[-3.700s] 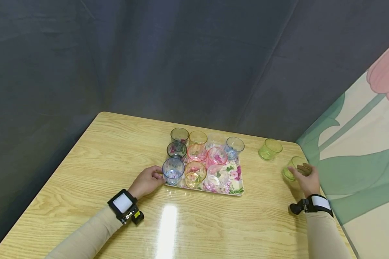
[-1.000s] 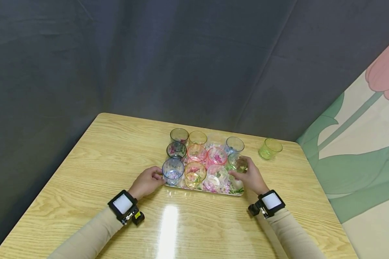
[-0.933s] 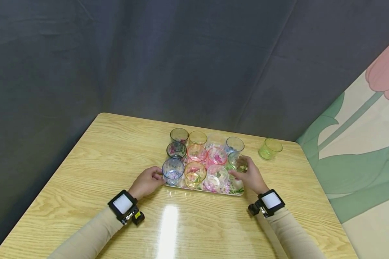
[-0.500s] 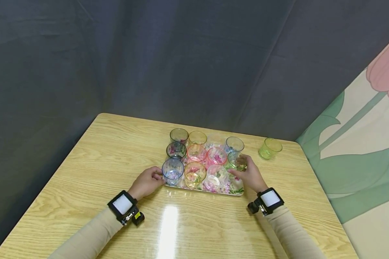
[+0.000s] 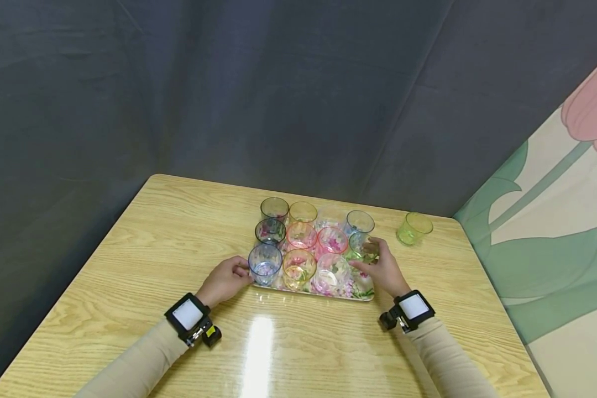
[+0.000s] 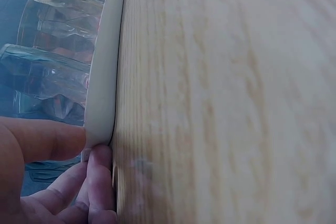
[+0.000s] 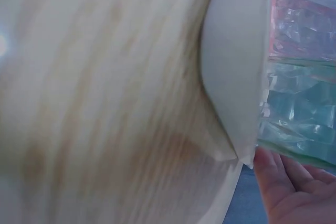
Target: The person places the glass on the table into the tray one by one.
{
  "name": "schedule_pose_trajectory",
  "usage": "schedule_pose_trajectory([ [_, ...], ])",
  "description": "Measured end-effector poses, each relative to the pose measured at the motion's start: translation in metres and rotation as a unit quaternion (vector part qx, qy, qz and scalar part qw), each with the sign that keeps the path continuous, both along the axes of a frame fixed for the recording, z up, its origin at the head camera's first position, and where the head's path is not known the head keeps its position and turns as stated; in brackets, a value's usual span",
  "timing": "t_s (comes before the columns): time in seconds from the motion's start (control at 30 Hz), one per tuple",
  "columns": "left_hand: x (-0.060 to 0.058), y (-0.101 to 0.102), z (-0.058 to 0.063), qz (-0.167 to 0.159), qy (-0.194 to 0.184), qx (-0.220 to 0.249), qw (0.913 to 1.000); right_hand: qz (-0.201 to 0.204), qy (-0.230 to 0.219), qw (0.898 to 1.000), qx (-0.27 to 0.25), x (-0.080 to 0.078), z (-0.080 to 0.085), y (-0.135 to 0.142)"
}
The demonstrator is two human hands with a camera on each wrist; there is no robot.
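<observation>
A floral tray [image 5: 362, 292] bears several clear tumblers in mixed colours. At its near left corner, beside a blue tumbler [image 5: 265, 265], my left hand [image 5: 226, 281] pinches the tray rim [image 6: 102, 77] between thumb and fingers. On the tray's right side, my right hand [image 5: 389, 273] holds a green tumbler [image 5: 357, 246], thumb towards the near side and fingers at the far side. The right wrist view has the fingers [image 7: 270, 171] touching this green tumbler's wall near the tray edge. A clear tumbler [image 5: 332, 272] stands just left of the right thumb.
Another green tumbler [image 5: 414, 228] stands on the wooden table [image 5: 328, 342], right of the tray. Behind the table hangs a dark curtain [image 5: 278, 99]. A flower-patterned cloth [image 5: 567, 243] borders the right side.
Since the oldest frame, my right hand has carried a green tumbler from the table's right side leftward to the tray. Within the last second, almost nothing moves; my left hand stays at the tray corner.
</observation>
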State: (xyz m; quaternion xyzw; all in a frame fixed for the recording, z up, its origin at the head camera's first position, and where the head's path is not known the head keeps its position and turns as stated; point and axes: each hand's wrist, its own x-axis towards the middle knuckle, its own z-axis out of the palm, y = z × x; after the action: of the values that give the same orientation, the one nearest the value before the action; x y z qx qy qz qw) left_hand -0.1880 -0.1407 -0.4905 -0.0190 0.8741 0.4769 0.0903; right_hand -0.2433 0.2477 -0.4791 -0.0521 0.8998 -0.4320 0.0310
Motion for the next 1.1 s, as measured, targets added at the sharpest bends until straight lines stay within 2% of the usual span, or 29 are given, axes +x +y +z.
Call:
schedule_pose_trajectory([
  [0.17,0.001,-0.001,0.001,0.001,0.004,0.0,1.0,-0.011,0.004,0.999,-0.035,0.001,0.002,0.003],
  [0.3,0.002,-0.001,0.001,0.003,0.006,0.0,1.0,-0.027,0.069,0.995,-0.073,-0.001,0.008,0.013],
  [0.43,0.0,-0.001,0.0,-0.001,0.002,-0.001,1.0,-0.059,0.155,0.979,-0.122,-0.008,0.021,0.025],
  [0.57,-0.001,0.0,0.0,-0.001,-0.004,-0.003,1.0,-0.098,0.22,0.96,-0.146,-0.013,0.045,0.032],
  [0.67,-0.001,0.0,0.0,0.002,-0.004,-0.003,1.0,-0.119,0.255,0.947,-0.155,-0.015,0.065,0.035],
  [0.77,-0.001,0.001,0.001,0.005,-0.004,-0.001,1.0,-0.139,0.278,0.937,-0.16,-0.023,0.077,0.044],
  [0.9,0.0,0.002,0.003,0.007,-0.004,0.007,0.9999,-0.186,0.267,0.931,-0.163,-0.042,0.075,0.067],
  [0.97,0.0,0.002,0.004,0.008,-0.006,0.01,0.9999,-0.211,0.241,0.934,-0.16,-0.051,0.069,0.081],
  [1.1,0.0,0.002,0.004,0.007,-0.011,0.01,0.9999,-0.243,0.171,0.943,-0.149,-0.068,0.047,0.107],
])
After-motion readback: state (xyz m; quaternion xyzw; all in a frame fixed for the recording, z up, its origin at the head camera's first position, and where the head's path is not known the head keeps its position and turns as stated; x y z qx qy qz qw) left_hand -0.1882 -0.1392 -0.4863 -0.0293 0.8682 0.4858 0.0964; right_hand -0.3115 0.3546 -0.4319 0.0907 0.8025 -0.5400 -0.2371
